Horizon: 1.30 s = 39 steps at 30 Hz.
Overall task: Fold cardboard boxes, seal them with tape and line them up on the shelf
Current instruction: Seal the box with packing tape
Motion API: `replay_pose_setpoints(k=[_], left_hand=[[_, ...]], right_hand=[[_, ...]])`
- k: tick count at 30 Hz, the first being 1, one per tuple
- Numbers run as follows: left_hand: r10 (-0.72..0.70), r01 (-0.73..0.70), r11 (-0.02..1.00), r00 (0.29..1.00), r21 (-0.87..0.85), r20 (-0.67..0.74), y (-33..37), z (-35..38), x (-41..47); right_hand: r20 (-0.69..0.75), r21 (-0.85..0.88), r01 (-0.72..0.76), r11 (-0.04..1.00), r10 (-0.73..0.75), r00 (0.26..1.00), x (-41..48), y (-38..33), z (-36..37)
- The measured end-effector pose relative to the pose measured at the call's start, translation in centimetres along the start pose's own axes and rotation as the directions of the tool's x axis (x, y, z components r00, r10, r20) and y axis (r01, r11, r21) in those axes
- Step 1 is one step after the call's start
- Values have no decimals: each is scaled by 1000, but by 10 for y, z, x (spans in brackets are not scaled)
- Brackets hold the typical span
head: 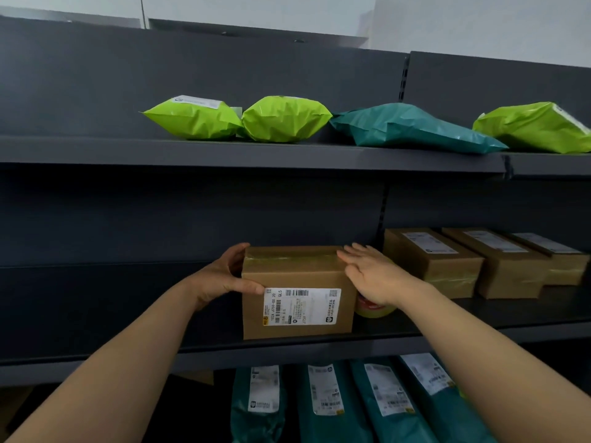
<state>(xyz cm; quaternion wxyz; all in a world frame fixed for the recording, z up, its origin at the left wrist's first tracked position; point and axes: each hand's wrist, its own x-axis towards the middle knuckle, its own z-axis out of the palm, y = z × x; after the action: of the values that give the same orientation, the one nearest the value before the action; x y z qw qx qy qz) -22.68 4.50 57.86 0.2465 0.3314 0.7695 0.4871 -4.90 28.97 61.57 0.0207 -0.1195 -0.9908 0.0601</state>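
A sealed cardboard box (297, 302) with clear tape across its top and a white shipping label on its front stands on the middle shelf (128, 350). My left hand (224, 276) grips its left top corner, thumb on the front face. My right hand (371, 276) lies flat with straight fingers against the box's right top edge. A roll of tape (372, 310) sits on the shelf right of the box, partly hidden under my right hand. Three sealed, labelled boxes (435, 263) stand in a row further right on the same shelf.
The upper shelf (96, 148) carries light green and teal mailer bags (409, 129). Below the middle shelf, several teal labelled parcels (326, 404) stand side by side. The left stretch of the middle shelf is bare dark metal.
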Motion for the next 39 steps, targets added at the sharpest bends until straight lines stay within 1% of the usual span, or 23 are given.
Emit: replay_pose_setpoints(k=[2, 3, 4, 5, 6, 7, 8, 9, 11, 13, 15, 19, 21, 24, 25, 26, 28, 30, 32, 34, 37, 39], left_hand=[[-39, 38, 994, 999, 100, 8, 12, -2, -6], [-40, 45, 983, 999, 178, -29, 20, 1, -8], [2, 25, 956, 996, 291, -92, 29, 7, -9], [95, -22, 892, 986, 451, -139, 39, 17, -8], [203, -86, 779, 972, 621, -120, 49, 29, -6], [273, -149, 668, 961, 729, -54, 56, 44, -4], [287, -180, 595, 958, 784, 2, 60, 56, -1], [278, -180, 552, 960, 814, 23, 60, 65, 2], [252, -129, 501, 968, 856, -2, 53, 65, 4], [251, -91, 492, 967, 866, -40, 48, 56, -3], [247, -62, 518, 966, 853, -80, 42, 48, -9], [261, -55, 647, 953, 760, -153, 28, 42, -19], [264, -45, 693, 945, 720, -195, 21, 40, -24], [210, -3, 763, 947, 646, -243, 19, 36, -28], [212, 6, 757, 943, 653, -255, 21, 36, -27], [243, 1, 721, 936, 693, -255, 26, 39, -24], [331, -49, 611, 923, 790, -198, 37, 50, -16], [364, -96, 519, 924, 850, -118, 42, 62, -7], [369, -98, 475, 924, 875, -97, 38, 63, -5], [377, -100, 501, 919, 860, -112, 31, 54, -10], [370, -113, 599, 917, 793, -149, 18, 43, -19], [348, -110, 657, 922, 746, -171, 15, 39, -22]], right_hand=[[-7, -104, 8, 994, -9, 1000, 7, -3, -6], [-18, -121, 15, 993, -17, 1000, 11, -6, -9], [-25, -117, 36, 992, -39, 999, 15, -10, -10], [-24, -92, 71, 993, -74, 997, 17, -16, -10], [-13, -55, 111, 992, -112, 994, 20, -23, -7], [8, -14, 140, 990, -140, 990, 21, -30, -3], [26, 25, 154, 988, -155, 988, 22, -33, 1], [29, 47, 153, 987, -155, 988, 23, -34, 6], [11, 54, 147, 988, -147, 989, 24, -30, 11], [-3, 46, 146, 988, -146, 989, 21, -27, 13], [-41, 48, 147, 988, -145, 989, 19, -26, 16], [-122, 10, 140, 990, -138, 983, 17, -27, 23], [-156, -3, 120, 993, -119, 981, 16, -27, 27], [-146, 25, 64, 998, -59, 987, 19, -29, 24], [-121, 43, 59, 997, -54, 991, 20, -31, 20], [-97, 47, 74, 996, -69, 993, 22, -33, 16], [-67, 20, 139, 990, -138, 988, 25, -40, 12], [-47, 2, 183, 983, -182, 982, 26, -44, 14], [-41, -13, 193, 981, -193, 980, 27, -40, 16], [-69, -7, 186, 983, -186, 980, 24, -33, 18], [-143, 1, 150, 989, -148, 978, 20, -24, 23], [-145, 6, 129, 992, -127, 981, 17, -21, 24]])
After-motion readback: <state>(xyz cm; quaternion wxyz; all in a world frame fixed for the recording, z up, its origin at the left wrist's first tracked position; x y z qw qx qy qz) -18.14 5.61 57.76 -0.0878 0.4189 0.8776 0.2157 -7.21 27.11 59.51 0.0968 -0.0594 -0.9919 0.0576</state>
